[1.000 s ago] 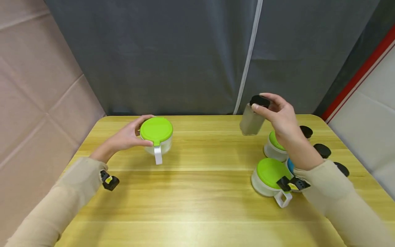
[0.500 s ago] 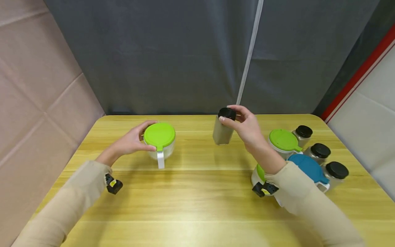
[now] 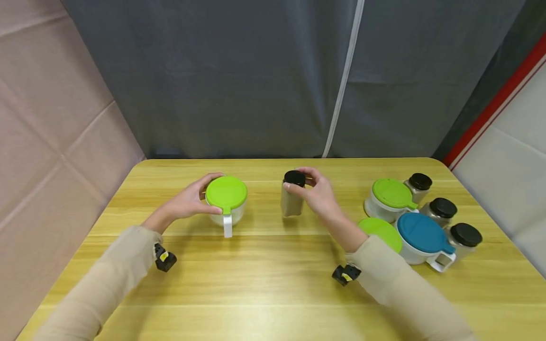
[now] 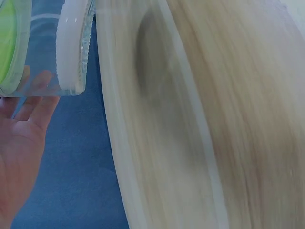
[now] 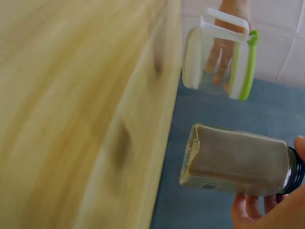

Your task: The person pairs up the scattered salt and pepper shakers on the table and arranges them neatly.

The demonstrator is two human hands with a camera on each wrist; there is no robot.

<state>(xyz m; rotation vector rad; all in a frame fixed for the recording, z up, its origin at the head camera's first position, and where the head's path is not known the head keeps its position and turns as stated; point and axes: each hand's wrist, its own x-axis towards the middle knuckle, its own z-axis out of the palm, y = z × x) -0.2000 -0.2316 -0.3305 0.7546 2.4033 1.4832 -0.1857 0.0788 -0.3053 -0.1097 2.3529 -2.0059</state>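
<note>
Now the right hand [image 3: 320, 193] is lowering its gripped jar [image 3: 292, 200] nearer the pot [image 3: 227, 198] the left hand [image 3: 186, 201] is gripping, seemingly pairing them.

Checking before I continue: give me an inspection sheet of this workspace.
Surface: wood-grain table, glare near the front.
Job's things: green-lidded container and black-capped jar, both raised off the table.
Clutter: on the right, two more green-lidded containers, a blue-lidded container, three more black-capped jars.
Hands: left hand grips the green-lidded container; right hand holds the jar at its cap.
Cables: nothing seen.
Surroundings: dark curtain behind, pink covering left, red-striped white panel right.
</note>
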